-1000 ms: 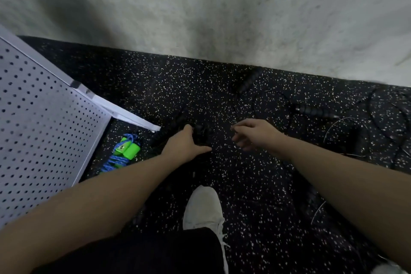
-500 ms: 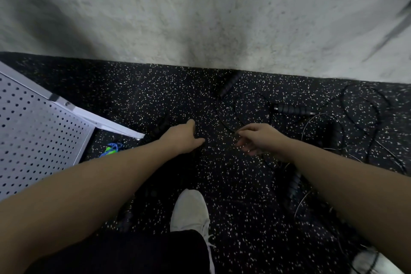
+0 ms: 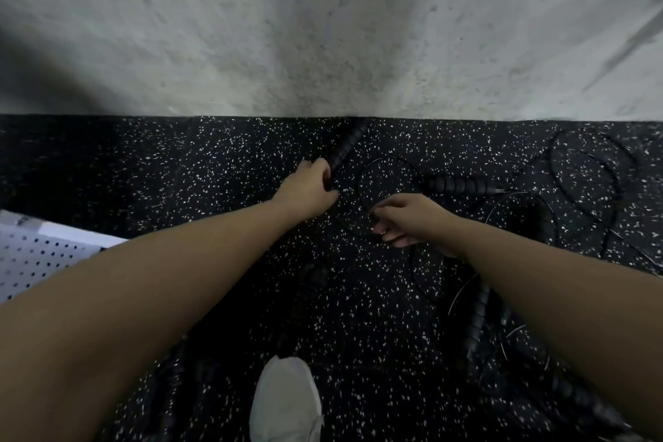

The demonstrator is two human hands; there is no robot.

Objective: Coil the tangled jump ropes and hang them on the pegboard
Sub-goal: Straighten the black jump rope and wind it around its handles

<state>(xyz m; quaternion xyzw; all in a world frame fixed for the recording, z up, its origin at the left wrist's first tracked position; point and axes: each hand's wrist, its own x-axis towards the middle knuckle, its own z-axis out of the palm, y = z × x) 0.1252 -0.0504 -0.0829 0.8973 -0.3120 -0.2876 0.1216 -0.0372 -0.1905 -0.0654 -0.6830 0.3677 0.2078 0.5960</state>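
L hand (image 3: 305, 190) grips black ribbed rope handle (image 3: 346, 147); R hand (image 3: 401, 222) pinches thin black cable (image 3: 362, 197). Lift handle first; feed cable slowly, avoid knots.

Wall (image 3: 323, 47) blocks ahead; rope loops (image 3: 581, 183) clutter right floor (image 3: 179, 172).

1. The pegboard (image 3: 39, 255) at mid left is cut off by the frame's left edge and partly covered by the left forearm.
2. The white shoe (image 3: 285, 402) runs off the bottom edge.
3. The thin black cords (image 3: 581, 187) at right blend into the speckled floor (image 3: 179, 172); their paths cannot be followed.
4. Whether the right hand (image 3: 405, 221) holds a cord cannot be told.
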